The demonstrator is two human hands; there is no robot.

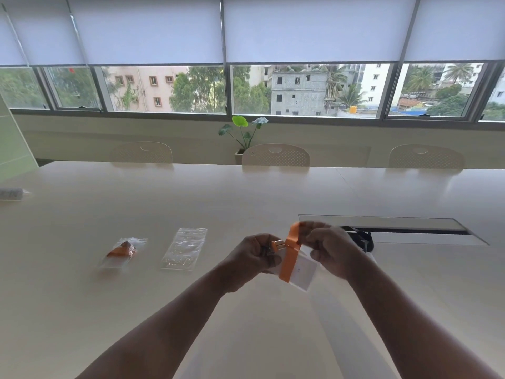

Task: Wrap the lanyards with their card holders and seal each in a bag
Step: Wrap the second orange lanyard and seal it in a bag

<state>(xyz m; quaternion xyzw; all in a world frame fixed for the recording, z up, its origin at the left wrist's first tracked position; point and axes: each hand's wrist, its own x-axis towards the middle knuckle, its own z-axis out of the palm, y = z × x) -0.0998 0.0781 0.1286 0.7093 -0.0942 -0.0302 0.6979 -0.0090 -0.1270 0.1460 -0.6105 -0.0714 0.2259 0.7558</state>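
Hands (289,251) — orange lanyard (291,255) and card holder (303,272) between them.

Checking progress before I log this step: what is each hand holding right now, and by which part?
Left hand grips the clip end of the card holder. Right hand pinches the orange lanyard strap at the loop above it.

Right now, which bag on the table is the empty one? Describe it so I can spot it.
Start from the long pale table and look left of the two hands. Two clear bags lie there side by side; the empty bag is the one nearer the hands, flat and see-through, while the filled bag beside it shows orange inside.
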